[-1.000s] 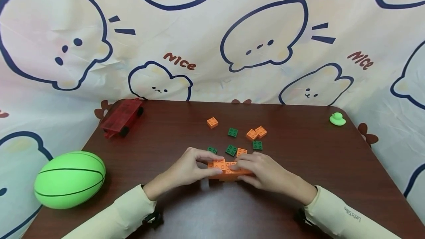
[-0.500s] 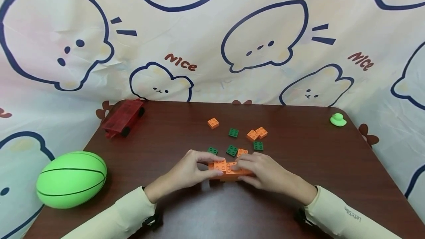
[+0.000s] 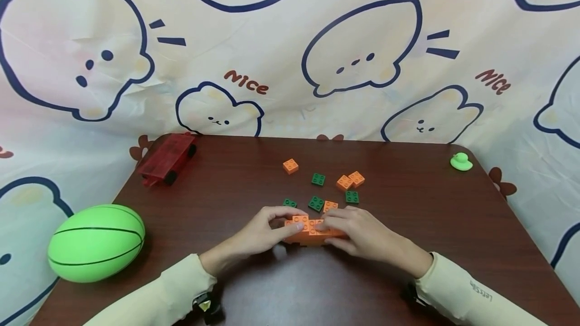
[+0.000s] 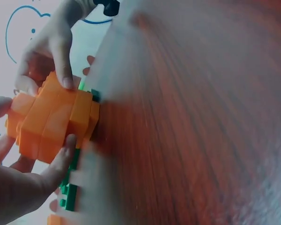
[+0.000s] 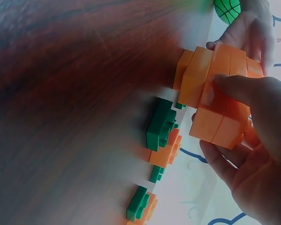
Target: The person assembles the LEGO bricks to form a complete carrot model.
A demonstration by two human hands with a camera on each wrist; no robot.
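Observation:
A stack of orange toy building bricks [image 3: 311,239] stands near the middle of the table, wider in its upper layers than at its base. My left hand [image 3: 263,230] holds its left end between thumb and fingers. At the other end my right hand [image 3: 362,233] grips it, thumb on the near side and fingers over the top and far side. Both wrist views show the stacked bricks [image 4: 47,122] close up, the right thumb [image 5: 236,88] against their face. Some right fingertips are hidden behind the stack in the head view.
Just beyond the stack lie loose green bricks [image 3: 315,204] and orange bricks [image 3: 290,166]. A green ball [image 3: 96,243] sits at the left edge, with a red toy cart [image 3: 167,159] behind it. A green rubber duck [image 3: 460,162] stands at the far right corner.
My left thumb has shifted upward along the near side of the orange stack. My right hand and the loose bricks stay where they were.

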